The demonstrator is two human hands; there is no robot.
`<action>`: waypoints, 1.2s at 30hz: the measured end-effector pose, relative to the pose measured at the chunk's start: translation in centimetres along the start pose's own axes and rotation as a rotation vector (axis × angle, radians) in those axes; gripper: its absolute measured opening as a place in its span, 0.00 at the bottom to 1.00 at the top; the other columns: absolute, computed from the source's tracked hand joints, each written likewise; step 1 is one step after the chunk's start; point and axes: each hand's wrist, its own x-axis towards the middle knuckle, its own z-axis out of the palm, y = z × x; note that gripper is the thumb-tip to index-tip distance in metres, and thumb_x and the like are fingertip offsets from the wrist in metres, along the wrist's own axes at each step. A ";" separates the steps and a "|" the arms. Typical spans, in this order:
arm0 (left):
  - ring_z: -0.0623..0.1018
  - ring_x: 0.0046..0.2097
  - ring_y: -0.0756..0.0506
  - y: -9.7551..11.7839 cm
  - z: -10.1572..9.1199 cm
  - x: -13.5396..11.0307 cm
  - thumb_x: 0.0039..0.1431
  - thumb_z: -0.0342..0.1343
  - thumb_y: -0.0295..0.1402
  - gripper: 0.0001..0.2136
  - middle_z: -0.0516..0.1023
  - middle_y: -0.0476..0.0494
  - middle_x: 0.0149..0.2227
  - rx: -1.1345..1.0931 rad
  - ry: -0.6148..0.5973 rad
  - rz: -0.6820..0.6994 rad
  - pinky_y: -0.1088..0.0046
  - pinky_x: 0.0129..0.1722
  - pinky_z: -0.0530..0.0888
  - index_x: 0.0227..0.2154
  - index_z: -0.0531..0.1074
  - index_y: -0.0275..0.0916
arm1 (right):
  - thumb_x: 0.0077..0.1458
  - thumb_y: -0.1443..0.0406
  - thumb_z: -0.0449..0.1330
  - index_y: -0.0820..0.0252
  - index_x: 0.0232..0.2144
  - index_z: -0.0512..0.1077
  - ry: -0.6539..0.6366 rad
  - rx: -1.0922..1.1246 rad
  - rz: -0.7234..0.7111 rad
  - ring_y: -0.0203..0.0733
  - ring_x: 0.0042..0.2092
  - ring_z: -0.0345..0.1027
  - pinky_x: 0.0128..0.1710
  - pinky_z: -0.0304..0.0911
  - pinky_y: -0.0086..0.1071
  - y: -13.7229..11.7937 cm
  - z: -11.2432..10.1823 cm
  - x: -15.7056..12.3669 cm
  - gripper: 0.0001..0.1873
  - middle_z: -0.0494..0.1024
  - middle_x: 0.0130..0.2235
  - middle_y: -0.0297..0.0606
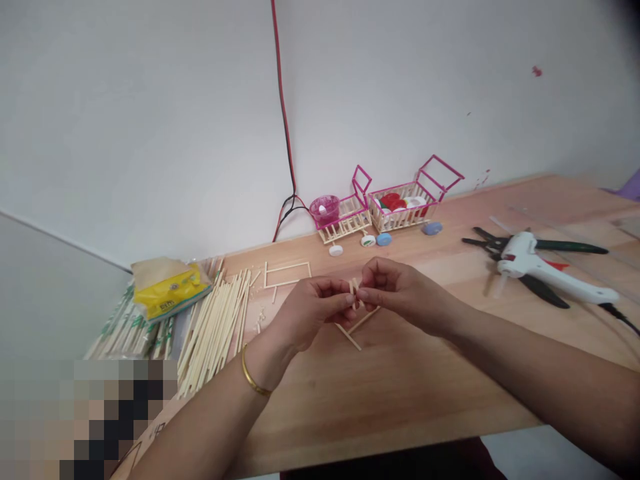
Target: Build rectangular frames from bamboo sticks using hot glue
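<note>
Obscuring sticks (pixel 353 341), perhaps joined: fingers (pixel 338 305).

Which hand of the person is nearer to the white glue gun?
Right. The right hand is apart from the white glue gun, to its left in the view. The left hand is farther left, beyond the right hand.

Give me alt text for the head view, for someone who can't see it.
A left hand and right hand pinch short sticks over a wooden table. Behind them stand two pink-rimmed stick carts; a pile of loose sticks lies at left, a glue gun and pliers at right.
</note>
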 end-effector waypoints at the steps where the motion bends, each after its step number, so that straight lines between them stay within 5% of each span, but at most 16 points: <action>1: 0.74 0.26 0.54 -0.1 0.1 0.0 0.46 0.64 0.31 0.09 0.74 0.47 0.26 -0.015 0.000 -0.005 0.78 0.27 0.71 0.29 0.73 0.32 | 0.47 0.59 0.65 0.58 0.28 0.63 -0.003 0.001 0.001 0.33 0.31 0.68 0.31 0.64 0.30 0.0 0.0 0.0 0.14 0.71 0.27 0.30; 10: 0.75 0.25 0.52 -0.4 0.3 0.2 0.46 0.64 0.31 0.09 0.74 0.47 0.24 -0.043 0.008 -0.020 0.76 0.27 0.73 0.27 0.72 0.32 | 0.47 0.59 0.65 0.55 0.40 0.66 -0.047 -0.027 -0.009 0.34 0.28 0.67 0.30 0.63 0.31 0.3 -0.3 0.1 0.18 0.73 0.25 0.28; 36: 0.75 0.24 0.52 -1.0 0.4 0.3 0.49 0.61 0.33 0.09 0.75 0.46 0.24 -0.026 0.041 -0.034 0.77 0.26 0.73 0.27 0.71 0.32 | 0.45 0.59 0.66 0.58 0.37 0.71 -0.033 -0.031 0.024 0.36 0.30 0.69 0.32 0.66 0.33 1.0 -0.2 0.3 0.16 0.76 0.27 0.33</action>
